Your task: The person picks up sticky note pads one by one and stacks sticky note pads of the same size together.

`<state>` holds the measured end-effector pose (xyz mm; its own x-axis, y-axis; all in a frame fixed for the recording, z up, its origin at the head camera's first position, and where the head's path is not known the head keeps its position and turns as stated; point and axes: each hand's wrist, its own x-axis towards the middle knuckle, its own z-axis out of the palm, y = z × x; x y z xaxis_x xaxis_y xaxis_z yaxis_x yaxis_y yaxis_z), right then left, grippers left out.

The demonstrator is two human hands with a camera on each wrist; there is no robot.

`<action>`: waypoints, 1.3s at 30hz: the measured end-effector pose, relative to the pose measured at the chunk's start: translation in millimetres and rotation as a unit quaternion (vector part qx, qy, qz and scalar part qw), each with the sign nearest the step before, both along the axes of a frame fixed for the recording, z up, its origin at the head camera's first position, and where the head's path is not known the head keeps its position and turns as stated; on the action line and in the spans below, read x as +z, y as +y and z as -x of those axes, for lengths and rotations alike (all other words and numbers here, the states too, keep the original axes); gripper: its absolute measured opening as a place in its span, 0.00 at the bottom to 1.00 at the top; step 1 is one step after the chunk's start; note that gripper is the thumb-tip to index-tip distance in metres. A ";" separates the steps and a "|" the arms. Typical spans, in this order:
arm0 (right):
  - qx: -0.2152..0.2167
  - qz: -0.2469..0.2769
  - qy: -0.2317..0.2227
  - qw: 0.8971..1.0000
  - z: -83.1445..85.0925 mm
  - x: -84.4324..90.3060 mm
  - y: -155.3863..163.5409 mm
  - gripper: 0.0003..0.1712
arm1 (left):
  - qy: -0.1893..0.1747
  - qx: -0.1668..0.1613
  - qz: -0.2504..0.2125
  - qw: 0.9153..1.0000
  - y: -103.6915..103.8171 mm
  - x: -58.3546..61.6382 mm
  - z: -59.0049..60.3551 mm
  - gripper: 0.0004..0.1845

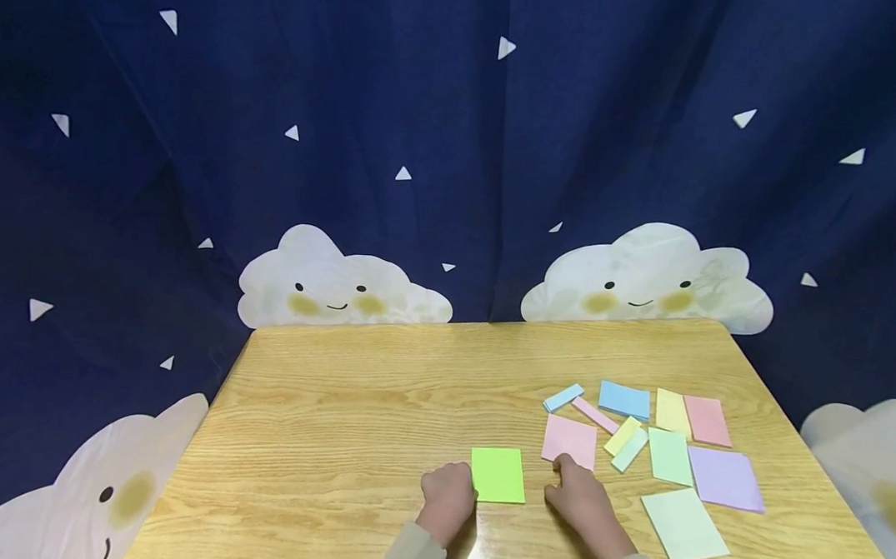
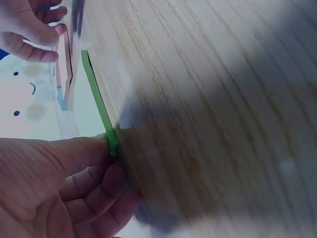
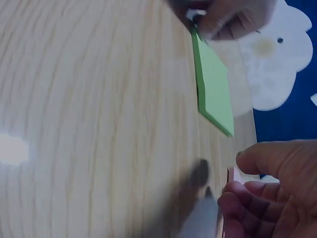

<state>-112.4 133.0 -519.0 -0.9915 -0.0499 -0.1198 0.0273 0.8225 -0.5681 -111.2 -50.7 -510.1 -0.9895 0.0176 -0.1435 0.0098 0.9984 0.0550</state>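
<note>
A bright green sticky-note pad (image 1: 498, 473) lies near the front of the table. My left hand (image 1: 447, 500) pinches its left edge; in the left wrist view the thumb is on the pad (image 2: 96, 91) and the other fingers are curled below. To the right, my right hand (image 1: 583, 498) is at the near edge of a pink square pad (image 1: 570, 437). The right wrist view has this hand's (image 3: 272, 188) thumb and fingers apart, with a sliver of pink pad (image 3: 234, 174) behind them. Whether they touch the pink pad I cannot tell.
On the wooden table (image 1: 337, 408), several more pads lie to the right: blue (image 1: 625, 400), lilac (image 1: 726, 478), pale green (image 1: 669, 456) and a whitish one (image 1: 683, 526). Narrow strips, such as a yellow one (image 1: 622, 436), lie beside them. A dark blue curtain (image 1: 426, 103) hangs behind.
</note>
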 end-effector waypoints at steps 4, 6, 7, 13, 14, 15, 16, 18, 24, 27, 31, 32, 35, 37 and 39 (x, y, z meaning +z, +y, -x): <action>-0.012 -0.005 -0.003 1.000 0.7 2.0 15.4 0.18 | -0.001 -0.001 -0.001 1.000 0.7 -2.6 0.0 0.15; -0.018 -0.009 -0.002 1.000 0.7 2.9 23.5 0.19 | -0.003 -0.001 -0.002 1.000 1.0 -3.4 0.2 0.15; -0.021 -0.011 -0.002 1.000 0.6 3.2 27.7 0.19 | -0.002 -0.001 -0.003 1.000 1.1 -4.1 0.4 0.15; -0.045 -0.020 -0.013 0.999 -2.7 4.8 52.0 0.22 | -0.010 0.003 -0.008 1.000 1.0 -5.1 0.6 0.15; -0.048 -0.023 -0.013 0.998 -3.4 4.8 56.1 0.22 | -0.011 0.003 -0.009 1.000 0.8 -5.1 0.5 0.15; -0.052 -0.026 -0.012 0.998 -4.3 4.9 60.1 0.22 | -0.009 0.002 -0.011 1.000 0.6 -4.9 0.2 0.15; -0.055 -0.027 -0.014 0.998 -5.0 5.3 64.0 0.22 | -0.006 0.002 -0.013 1.000 0.4 -4.8 -0.1 0.15; -0.062 -0.028 -0.020 0.997 -6.2 5.8 71.5 0.22 | -0.001 -0.002 -0.016 1.000 0.0 -4.9 -0.7 0.16; -0.078 -0.032 -0.043 0.995 -10.2 6.8 91.2 0.24 | 0.010 -0.006 -0.021 1.000 -0.8 -3.6 -2.0 0.17; -0.084 -0.037 -0.043 0.995 -12.3 7.6 99.2 0.25 | 0.007 -0.001 -0.021 1.000 -0.8 -2.5 -2.1 0.17; -0.090 -0.043 -0.054 0.994 -14.6 8.6 108.4 0.25 | 0.007 0.003 -0.020 1.000 -1.0 -2.4 -1.8 0.17; -0.092 -0.045 -0.058 0.993 -15.2 8.6 110.7 0.25 | 0.008 0.002 -0.020 1.000 -1.1 -2.8 -1.8 0.17; -0.096 -0.049 -0.068 0.992 -17.5 6.6 118.2 0.25 | 0.011 0.000 -0.021 1.000 -1.4 -2.9 -1.7 0.17; -0.100 -0.052 -0.079 0.991 -18.6 4.6 122.8 0.26 | 0.011 -0.001 -0.021 1.000 -1.5 -2.5 -1.8 0.17; -0.106 -0.054 -0.088 0.989 -19.7 2.4 127.3 0.27 | 0.010 -0.002 -0.023 1.000 -1.6 -2.0 -1.7 0.17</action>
<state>-92.6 260.3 -516.6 -0.9416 0.1790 -0.2851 0.2961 0.8432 -0.4487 -109.4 -52.3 -512.1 -0.9921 0.0268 -0.1222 0.0146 0.9949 0.0996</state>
